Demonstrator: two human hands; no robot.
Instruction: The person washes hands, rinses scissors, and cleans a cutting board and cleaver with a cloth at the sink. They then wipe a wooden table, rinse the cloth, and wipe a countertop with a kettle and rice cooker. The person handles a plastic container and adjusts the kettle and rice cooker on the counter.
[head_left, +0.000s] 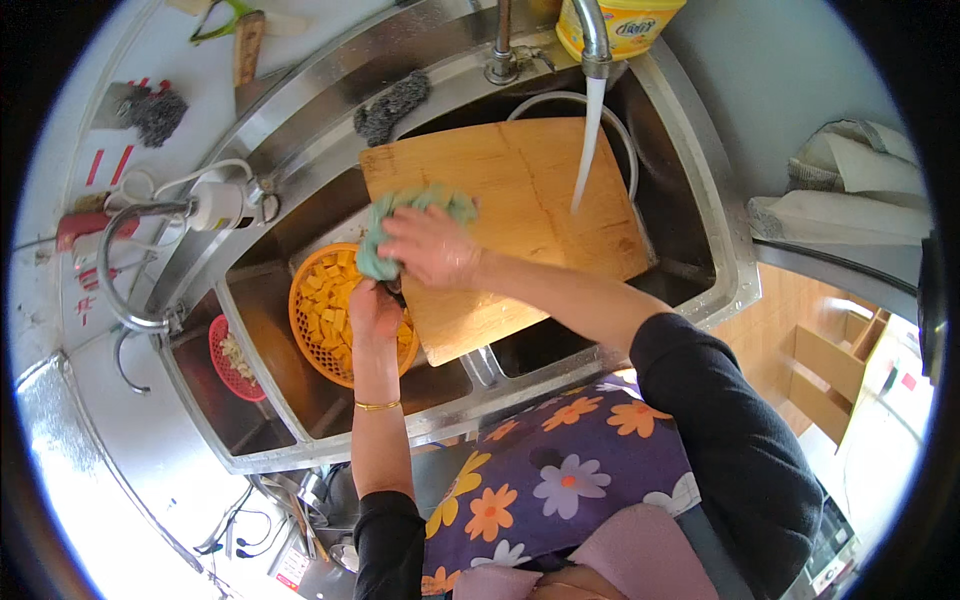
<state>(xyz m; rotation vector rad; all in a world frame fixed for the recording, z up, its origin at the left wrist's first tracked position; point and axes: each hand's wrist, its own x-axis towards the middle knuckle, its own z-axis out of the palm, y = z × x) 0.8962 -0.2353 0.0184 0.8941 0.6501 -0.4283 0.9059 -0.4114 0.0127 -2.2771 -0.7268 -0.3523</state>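
A wooden cutting board lies tilted across the right-hand basin of a steel sink. My right hand presses a green cloth onto the board's left part. My left hand is at the board's left edge, just below the cloth, and appears to grip that edge; its fingertips are partly hidden. Water runs from a faucet onto the board's right part. Beneath and beside my left hand, an orange plastic basket holds cubed orange pieces of food.
A pink basket with pale pieces sits in the left basin. Steel-wool scourers rest on the sink's back ledge. A second faucet arches at the left. A yellow detergent container stands behind the running faucet, and a grey hose loops behind the board.
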